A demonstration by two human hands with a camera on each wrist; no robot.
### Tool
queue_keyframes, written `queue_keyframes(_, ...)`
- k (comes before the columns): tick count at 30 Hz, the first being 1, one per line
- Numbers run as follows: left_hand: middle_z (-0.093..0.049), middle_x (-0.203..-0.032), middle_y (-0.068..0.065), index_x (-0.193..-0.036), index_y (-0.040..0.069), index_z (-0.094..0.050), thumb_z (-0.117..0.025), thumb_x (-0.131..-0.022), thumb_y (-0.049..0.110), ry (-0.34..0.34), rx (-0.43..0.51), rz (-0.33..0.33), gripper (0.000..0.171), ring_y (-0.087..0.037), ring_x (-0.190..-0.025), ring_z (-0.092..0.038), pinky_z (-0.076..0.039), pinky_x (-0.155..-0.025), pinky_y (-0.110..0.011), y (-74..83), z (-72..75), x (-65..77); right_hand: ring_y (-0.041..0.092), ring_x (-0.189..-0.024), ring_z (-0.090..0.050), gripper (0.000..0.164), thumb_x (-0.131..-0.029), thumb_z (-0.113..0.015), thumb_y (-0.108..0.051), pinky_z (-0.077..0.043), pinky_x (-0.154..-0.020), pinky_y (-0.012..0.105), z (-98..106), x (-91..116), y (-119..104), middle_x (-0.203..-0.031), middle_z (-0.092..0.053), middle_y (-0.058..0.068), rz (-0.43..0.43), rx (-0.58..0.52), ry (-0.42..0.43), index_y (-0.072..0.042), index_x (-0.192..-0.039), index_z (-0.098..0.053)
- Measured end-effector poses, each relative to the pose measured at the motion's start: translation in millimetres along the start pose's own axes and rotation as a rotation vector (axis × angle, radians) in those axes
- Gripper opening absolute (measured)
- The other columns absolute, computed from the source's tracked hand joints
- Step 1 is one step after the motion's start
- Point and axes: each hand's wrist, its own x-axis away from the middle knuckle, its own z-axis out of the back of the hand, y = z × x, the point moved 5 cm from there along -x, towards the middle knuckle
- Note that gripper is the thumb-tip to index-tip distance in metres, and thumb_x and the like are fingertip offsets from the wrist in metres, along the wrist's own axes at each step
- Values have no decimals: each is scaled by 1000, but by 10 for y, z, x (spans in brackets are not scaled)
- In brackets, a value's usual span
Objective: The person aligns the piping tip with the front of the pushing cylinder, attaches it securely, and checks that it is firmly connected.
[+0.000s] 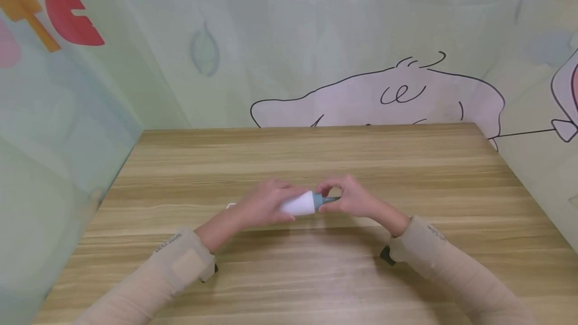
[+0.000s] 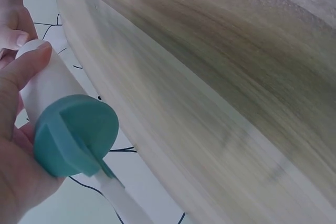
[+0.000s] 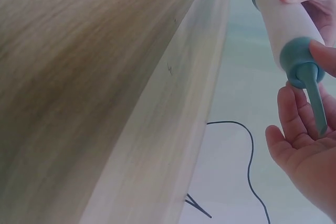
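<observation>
A white tube (image 1: 301, 204) with teal ends lies crosswise above the table, gripped round its body by my left hand (image 1: 268, 203). Its right end has a teal collar (image 3: 295, 55) tapering to a thin teal spout (image 3: 316, 100). My right hand (image 1: 354, 198) pinches that collar between thumb and fingers, with the spout extending toward the palm. In the left wrist view, the opposite end carries a round teal cap (image 2: 79, 132) with a raised ridge; a pale strip (image 2: 123, 198) extends from it. Fingers cover part of the tube.
Beneath both hands is a wood-grain table (image 1: 289, 275). Behind it and at the sides hangs a pale printed cloth (image 1: 316, 24) with cartoon drawings. Bands with dark parts wrap both wrists over beige sleeves (image 1: 149, 285).
</observation>
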Motion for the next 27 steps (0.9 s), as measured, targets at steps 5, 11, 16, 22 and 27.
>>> queue_keyframes(5,-62,-109,-6,-121,19,-54,-74,-69,28,11,-18,-11,56,-24,-94,-57,-47,-73,-36,13,-10,-8,15,-78,-53,21,-68,-73,-10,-43,-77,47,9,9,10,-80,-63,0,-16,-12,5,-10,-87,-64)
queue_keyframes(11,-62,-109,-6,-120,19,-54,-74,-68,29,23,-42,-22,56,-23,-94,-57,-48,-74,-36,18,-18,-19,15,-79,-53,23,-68,-73,-10,-45,-76,44,20,28,12,-81,-63,2,-40,-20,4,-8,-90,-65)
queue_keyframes(16,-61,-110,-7,-121,17,-53,-74,-68,26,1,-24,16,57,-23,-95,-57,-48,-75,-36,-25,-18,-90,15,-83,-55,26,-71,-71,-9,-46,-79,40,41,0,51,-87,-64,5,-51,23,28,-5,-95,-62)
queue_keyframes(22,-58,-116,-5,-123,19,-51,-73,-70,26,-83,-72,129,58,-21,-98,-52,-46,-78,-36,-157,-65,-250,19,-87,-58,26,-72,-69,-3,-48,-78,37,37,-129,153,-93,-64,8,-25,91,48,-2,-96,-59)
queue_keyframes(27,-56,-117,-5,-125,20,-48,-71,-72,27,-127,-129,154,58,-21,-99,-50,-46,-79,-36,-244,-129,-368,19,-88,-57,26,-71,-69,-2,-47,-81,36,40,-232,273,-94,-63,7,-90,117,42,-4,-94,-59)
